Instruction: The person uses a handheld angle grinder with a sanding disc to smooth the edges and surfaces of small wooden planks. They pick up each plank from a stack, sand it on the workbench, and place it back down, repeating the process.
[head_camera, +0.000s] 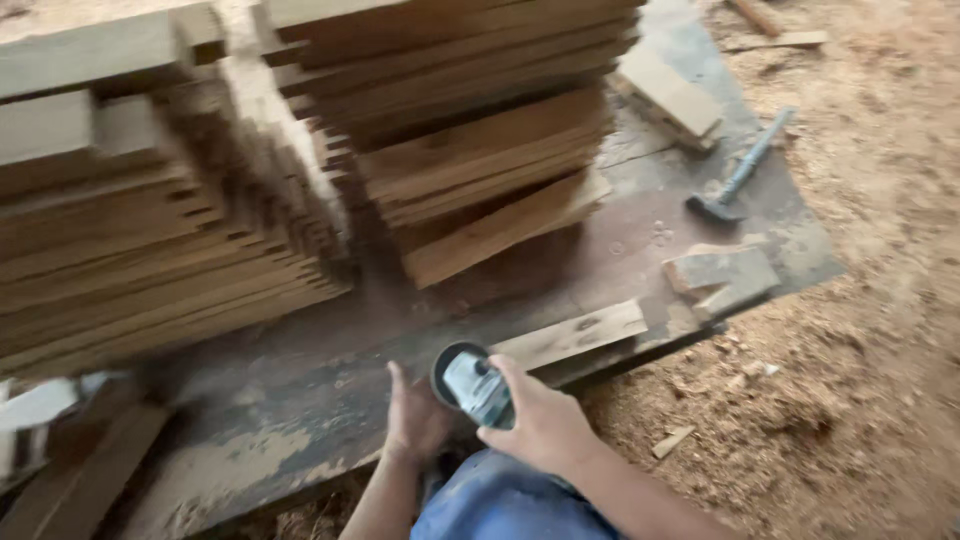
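Both hands are low in the middle of the head view, above my blue-clad knee. My right hand (540, 420) grips a small power tool (476, 388) with a round dark guard and a pale grey head, likely a grinder. My left hand (415, 418) rests against the tool's left side, fingers curled under it. The tool hangs just over the front edge of a dusty, stained board platform (300, 390). A short flat wood piece (572, 335) lies on the platform right beyond the tool.
Two tall stacks of sawn planks fill the platform, the left stack (150, 230) and the right stack (470, 140). A hammer (740, 175) and wood offcuts (722, 278) lie at the right end. Sawdust-covered ground (860, 380) spreads to the right.
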